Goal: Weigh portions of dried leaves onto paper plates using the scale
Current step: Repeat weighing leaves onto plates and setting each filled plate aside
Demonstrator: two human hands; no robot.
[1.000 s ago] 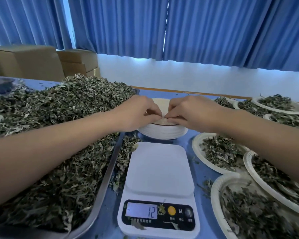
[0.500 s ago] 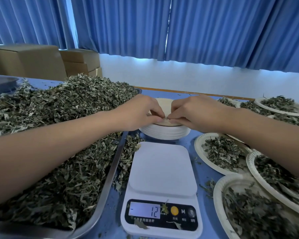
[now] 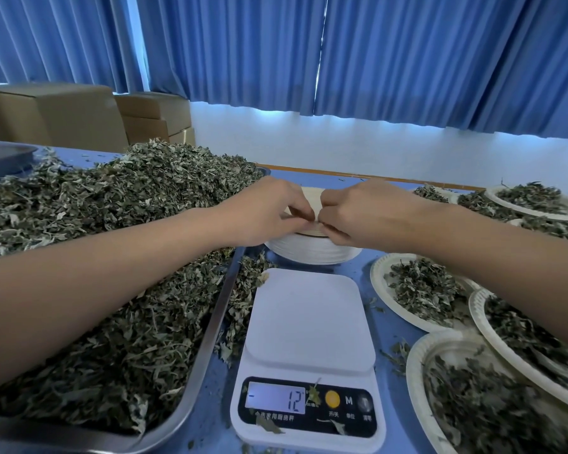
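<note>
One tray of dried leaves, heaped high, fills the left side of the worktop: much is left. At least six filled plates lie toward its right edge. One scale stands bare near the front edge. Behind it is one plate stack; the left hand and the right hand each have the grip pinched on its top plate.

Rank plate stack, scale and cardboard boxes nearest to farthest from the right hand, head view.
1. Plate stack: right hand pinches its top plate.
2. Scale: just this side of the stack.
3. Cardboard boxes: far left, at the back.
</note>
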